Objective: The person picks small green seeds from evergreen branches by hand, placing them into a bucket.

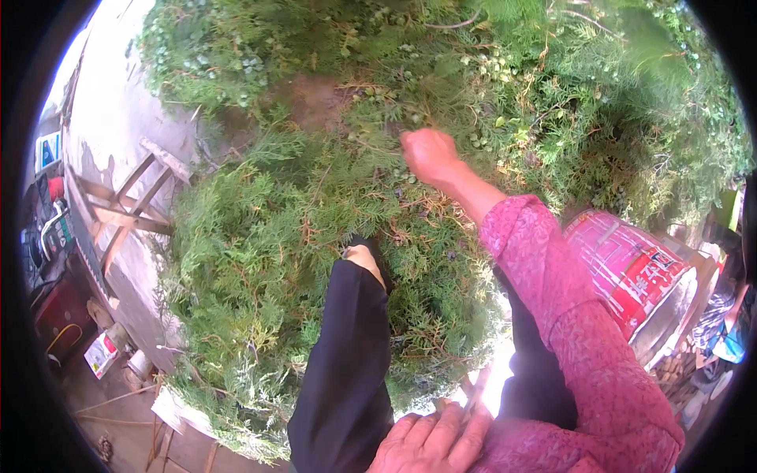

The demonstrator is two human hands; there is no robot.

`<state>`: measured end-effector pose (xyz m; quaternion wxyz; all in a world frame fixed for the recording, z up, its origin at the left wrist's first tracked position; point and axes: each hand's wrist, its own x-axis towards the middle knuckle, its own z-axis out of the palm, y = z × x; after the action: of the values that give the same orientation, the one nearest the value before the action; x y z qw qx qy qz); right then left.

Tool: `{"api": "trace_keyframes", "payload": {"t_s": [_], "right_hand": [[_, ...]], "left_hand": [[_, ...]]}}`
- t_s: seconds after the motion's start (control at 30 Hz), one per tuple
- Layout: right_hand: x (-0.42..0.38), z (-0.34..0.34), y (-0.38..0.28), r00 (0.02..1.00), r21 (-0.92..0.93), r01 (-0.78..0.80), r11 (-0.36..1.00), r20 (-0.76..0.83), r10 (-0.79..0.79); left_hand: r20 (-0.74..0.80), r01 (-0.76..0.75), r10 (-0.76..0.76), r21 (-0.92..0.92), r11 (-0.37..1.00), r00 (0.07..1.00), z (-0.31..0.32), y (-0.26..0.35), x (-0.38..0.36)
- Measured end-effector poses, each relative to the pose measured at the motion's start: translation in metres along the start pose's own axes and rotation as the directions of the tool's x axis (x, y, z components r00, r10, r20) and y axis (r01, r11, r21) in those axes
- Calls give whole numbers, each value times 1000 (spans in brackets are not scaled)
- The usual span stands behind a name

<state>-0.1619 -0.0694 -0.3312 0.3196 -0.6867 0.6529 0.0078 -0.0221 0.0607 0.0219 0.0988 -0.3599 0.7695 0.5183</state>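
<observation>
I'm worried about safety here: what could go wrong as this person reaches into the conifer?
The right hand is stretched far into the dense conifer foliage, so twigs could scratch it or hide what the fingers close on. The red bucket sits tilted beside the arm and might tip.

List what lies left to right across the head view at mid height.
Wooden frame → green foliage → black sleeve → right hand reaching into the branches → pink sleeve → red drum.

Foliage (268,260) hides the right hand's (430,154) fingertips.
</observation>
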Motion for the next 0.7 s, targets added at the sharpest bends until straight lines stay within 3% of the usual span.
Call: {"api": "trace_keyframes", "payload": {"t_s": [0.03,0.1,0.17,0.23,0.3,0.37,0.43,0.5,0.57,0.63,0.7], "right_hand": [[-5,-4,2,1000,-8,14,1000,-10,-14],[-19,-20,9,997,212,-38,977,67,24],[-32,-40,17,996,230,-45,972,88,25],[-59,-77,12,994,360,40,932,79,-73],[-88,-119,1,996,387,75,919,23,-91],[-129,-171,-22,982,572,-70,818,182,-43],[-174,-213,-46,987,629,-57,776,153,-52],[-223,-245,-70,992,690,-37,723,115,-60],[-270,-266,-91,979,613,131,779,44,-199],[-312,-269,-110,971,574,213,791,-31,-239],[-351,-266,-128,956,548,271,792,-59,-286]], "left_hand": [[-47,-10,12,46,999,999,5,0,-3],[-118,-25,37,100,995,992,18,-1,-11],[-222,2,47,217,976,974,33,-6,-14],[-138,106,-80,198,974,987,33,0,-16],[-196,156,-110,238,959,974,35,1,-16],[-347,149,-83,167,975,934,36,-1,-15],[-663,35,44,105,994,748,40,-7,-15],[-815,65,52,110,992,578,40,-11,-18],[-851,30,-65,-57,998,522,41,-5,-31],[-883,-49,7,-18,999,470,43,17,-50],[-822,-277,-11,-205,939,569,49,45,-69]]}}
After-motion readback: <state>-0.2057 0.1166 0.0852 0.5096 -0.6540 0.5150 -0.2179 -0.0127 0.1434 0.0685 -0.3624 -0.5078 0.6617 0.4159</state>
